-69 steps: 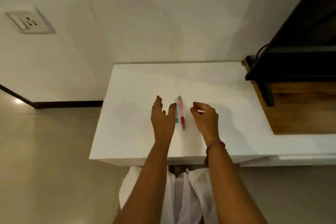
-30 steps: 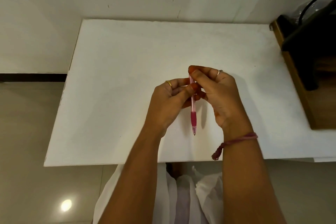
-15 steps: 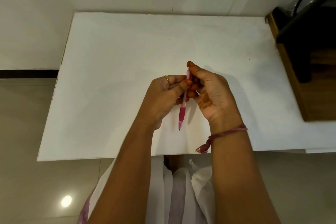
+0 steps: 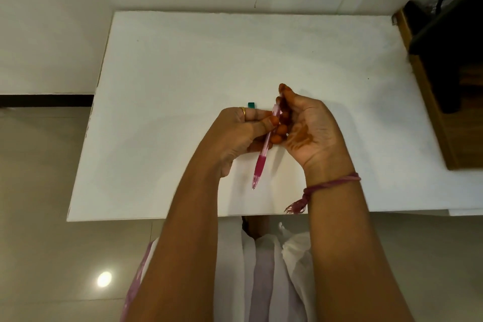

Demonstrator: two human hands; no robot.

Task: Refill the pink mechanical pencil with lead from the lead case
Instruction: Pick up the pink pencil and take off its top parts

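a white table (image 4: 162, 102) fills the middle of the view, set against a pale wall. just beyond the left hand, a small green piece (image 4: 251, 104) shows on the tabletop, mostly hidden by the fingers; it may be the lead case, but too little of it is visible to tell. the left hand (image 4: 236, 136) wears a gold ring (image 4: 243, 111) and has its thumb and fingers pinched around the barrel of the pink mechanical pencil (image 4: 264, 150), which is held above the table, tilted, with its tip toward the near edge and its cap end up between the two hands. the right hand (image 4: 309, 129) is curled with its fingertips closed at the pencil's upper end; what they pinch there cannot be told. a reddish thread bracelet (image 4: 330, 185) circles the right wrist. at the far right stands a wooden cabinet (image 4: 428, 102) with something dark on it.
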